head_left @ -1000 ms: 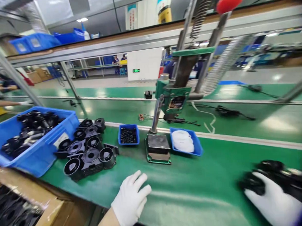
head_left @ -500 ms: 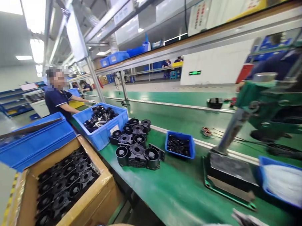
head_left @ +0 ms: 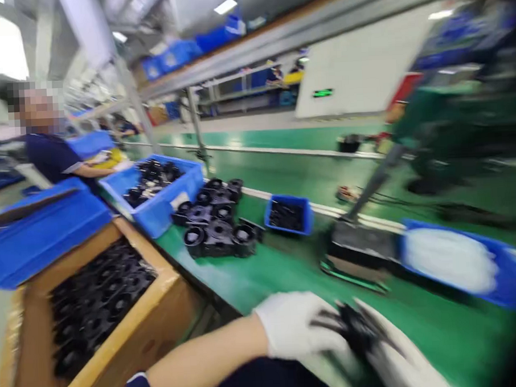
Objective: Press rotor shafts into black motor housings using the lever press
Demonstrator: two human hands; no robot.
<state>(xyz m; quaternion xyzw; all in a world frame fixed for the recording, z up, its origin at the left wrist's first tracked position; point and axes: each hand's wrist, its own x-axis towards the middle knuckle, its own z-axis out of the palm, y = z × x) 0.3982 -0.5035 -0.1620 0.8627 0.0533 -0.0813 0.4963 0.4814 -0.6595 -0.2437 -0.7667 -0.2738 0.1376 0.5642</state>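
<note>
Black part (head_left: 358,329), one: at the lower edge of view, between two gloved hands; outline smeared, form hard to read.

Left hand (head_left: 300,325), white glove: reaches the near side of the part; fingers blurred — clamped or loose, cannot tell. Right hand (head_left: 413,358), white glove: on the far side of the part, cut off below; finger state likewise cannot be told, the part and blur covering the fingers.

Worktop (head_left: 287,272), green: near edge partly hidden by the left forearm.

Black housings (head_left: 219,232), grouped: set close together, count uncertain, rear ones overlapped by those in front.

Large blue bin (head_left: 150,221): heaped with dark pieces, a few pale; single shapes indistinct.

Small blue bin (head_left: 289,231): small black pieces, run together by blur.

Bench press (head_left: 452,131): upper body a green-and-dark smear; base plain enough, beside the small bin.

Blue tray (head_left: 510,288): white contents, edges lost; right end fading into shadow.

Carton (head_left: 140,335), cardboard: black ringed parts inside, bottom cut off.

Blue crate (head_left: 54,225): cropped at left — contents mostly out of sight.

Co-worker (head_left: 46,151), dark shirt: lower body hidden behind the crate.
</note>
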